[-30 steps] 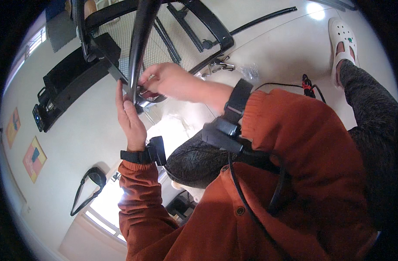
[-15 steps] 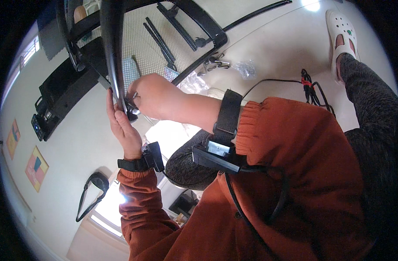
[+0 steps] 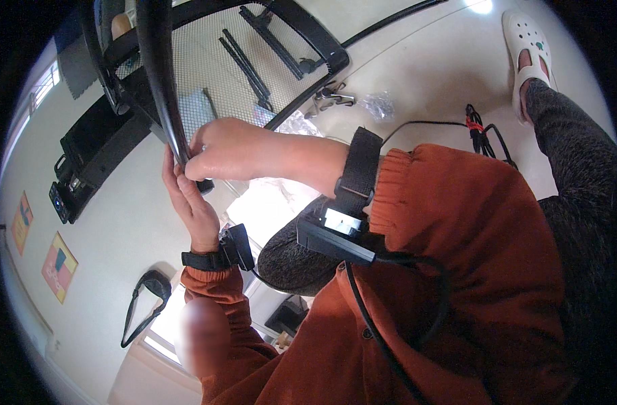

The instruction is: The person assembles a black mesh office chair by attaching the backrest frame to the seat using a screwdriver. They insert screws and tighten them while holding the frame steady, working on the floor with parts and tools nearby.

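Observation:
A glossy black metal tube slants down from the top edge to my hands. At its lower end my left hand holds it, the fingers stretched along the far side and the thumb on the near side. My right hand is closed against the same end, its fingertips meeting my left fingers. Whatever it pinches is hidden behind the knuckles. Below the fingers a short dark end piece shows. Behind the tube lies a black-framed mesh panel, with black bars on it.
Clear plastic bags and small black metal parts lie on the pale floor. A bundled black cable with a red tie is at the right, near my white clog. A long black padded piece extends at the left.
My right hand has turned and closed over the tube's lower end, covering a small metallic piece that showed before. The tube has shifted slightly left. My left hand stays nearly in place.

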{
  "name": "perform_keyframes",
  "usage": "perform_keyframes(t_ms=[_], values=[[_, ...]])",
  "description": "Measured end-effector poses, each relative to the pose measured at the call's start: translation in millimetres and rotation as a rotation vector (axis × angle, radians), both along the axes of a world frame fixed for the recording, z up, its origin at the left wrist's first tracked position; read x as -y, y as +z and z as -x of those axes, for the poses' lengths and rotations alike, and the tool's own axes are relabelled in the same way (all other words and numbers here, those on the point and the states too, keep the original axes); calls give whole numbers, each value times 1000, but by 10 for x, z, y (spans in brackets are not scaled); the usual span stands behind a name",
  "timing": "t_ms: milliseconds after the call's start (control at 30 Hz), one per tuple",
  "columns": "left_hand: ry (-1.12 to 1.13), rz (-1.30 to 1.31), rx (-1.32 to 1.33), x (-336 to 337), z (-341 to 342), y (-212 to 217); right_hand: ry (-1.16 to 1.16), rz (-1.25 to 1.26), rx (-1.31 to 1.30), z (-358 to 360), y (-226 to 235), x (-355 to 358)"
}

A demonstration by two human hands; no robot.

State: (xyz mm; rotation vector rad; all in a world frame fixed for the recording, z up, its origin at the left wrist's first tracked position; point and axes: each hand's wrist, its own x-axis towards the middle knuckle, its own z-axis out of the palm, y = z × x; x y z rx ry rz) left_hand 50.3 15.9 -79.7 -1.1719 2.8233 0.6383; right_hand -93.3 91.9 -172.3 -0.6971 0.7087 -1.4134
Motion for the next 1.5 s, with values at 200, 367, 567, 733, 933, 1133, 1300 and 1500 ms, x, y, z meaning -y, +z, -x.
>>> perform_keyframes(t_ms=[200,367,567,733,933,1133,1300,1500], values=[[-45,-19,25,58,-16,26,17,-43,127,-2,-24,47],[-75,8,19,105,-40,10,70,44,409,-75,-176,87],[-64,-11,-5,108,-44,2,-240,-13,-13,-200,-95,134],[-59,-5,-68,114,-85,-55,-269,-80,-78,-205,23,145],[39,-43,-133,120,-234,-122,-109,112,-38,-193,-88,149],[67,-51,-132,110,-256,-111,-147,54,37,-296,-143,215],[8,-5,-125,110,-200,-118,-268,13,-143,-280,-80,264],[160,-98,-103,54,-186,-81,-269,34,-323,-217,-2,288]])
